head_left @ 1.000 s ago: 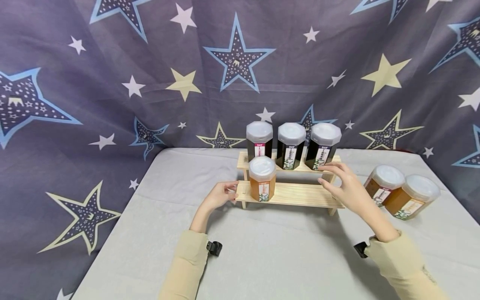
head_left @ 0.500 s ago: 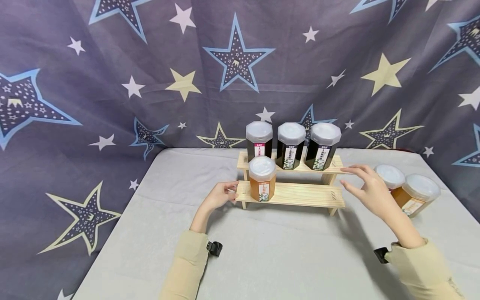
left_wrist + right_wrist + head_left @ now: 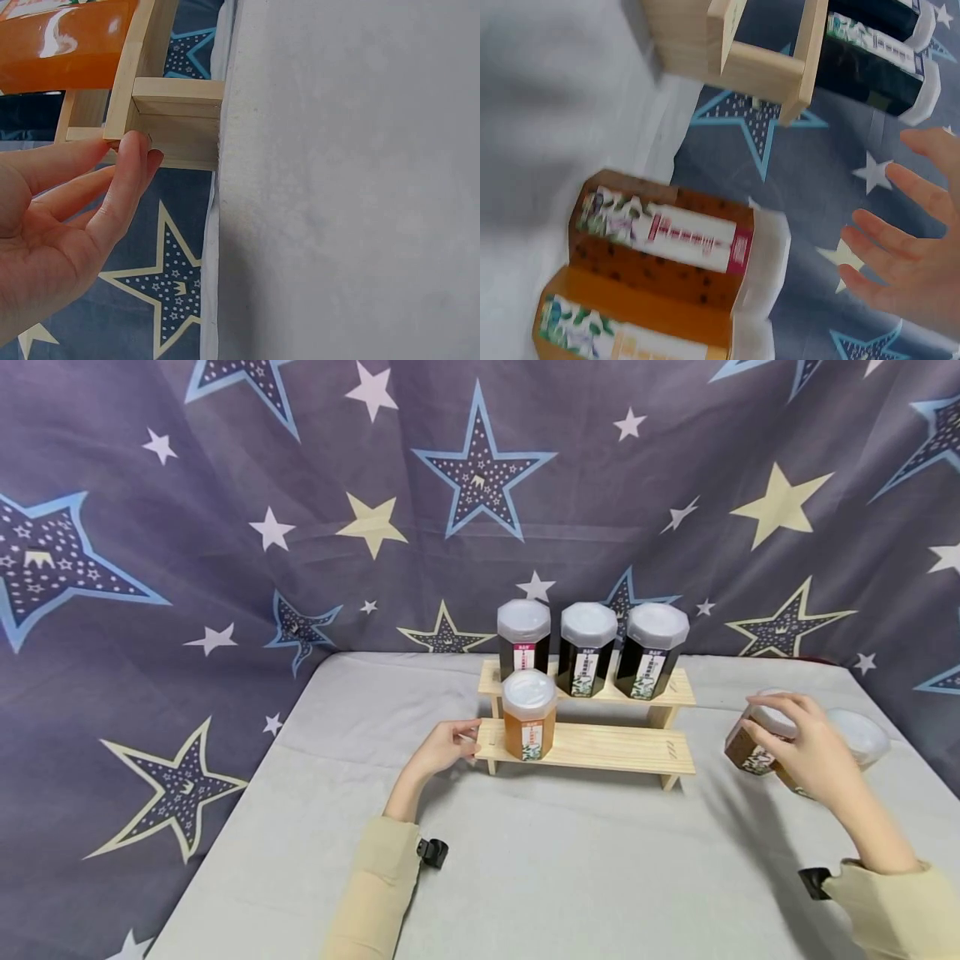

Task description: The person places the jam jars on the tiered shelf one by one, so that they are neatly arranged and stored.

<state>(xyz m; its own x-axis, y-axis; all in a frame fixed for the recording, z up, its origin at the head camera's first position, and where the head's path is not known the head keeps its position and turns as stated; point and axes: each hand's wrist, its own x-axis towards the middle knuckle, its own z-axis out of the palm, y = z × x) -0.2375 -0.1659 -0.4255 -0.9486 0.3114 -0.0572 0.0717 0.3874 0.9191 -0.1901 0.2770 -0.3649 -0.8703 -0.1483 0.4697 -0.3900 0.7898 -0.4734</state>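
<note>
A two-tier wooden display rack (image 3: 615,747) stands on the cloth-covered table. My left hand (image 3: 447,747) pinches the left end of its lower board between thumb and fingers, as the left wrist view also shows. On that board an amber jar (image 3: 529,727) with a white lid stands upright near the left end. To the right of the rack, a speckled brown jar (image 3: 667,240) and a golden jar (image 3: 637,319) stand side by side. My right hand (image 3: 813,752), fingers spread and loosely bent, hovers by their lids; the right wrist view shows a gap between fingers and jars.
Three dark jars with white lids line the upper tier: one at left (image 3: 524,635), one in the middle (image 3: 587,652), one at right (image 3: 651,652). A star-patterned curtain (image 3: 420,577) hangs behind the grey table cloth (image 3: 570,860).
My right hand has moved right, from beside the upper tier's right dark jar, past the rack's end, to the two jars on the table. My left hand keeps its pinch on the rack.
</note>
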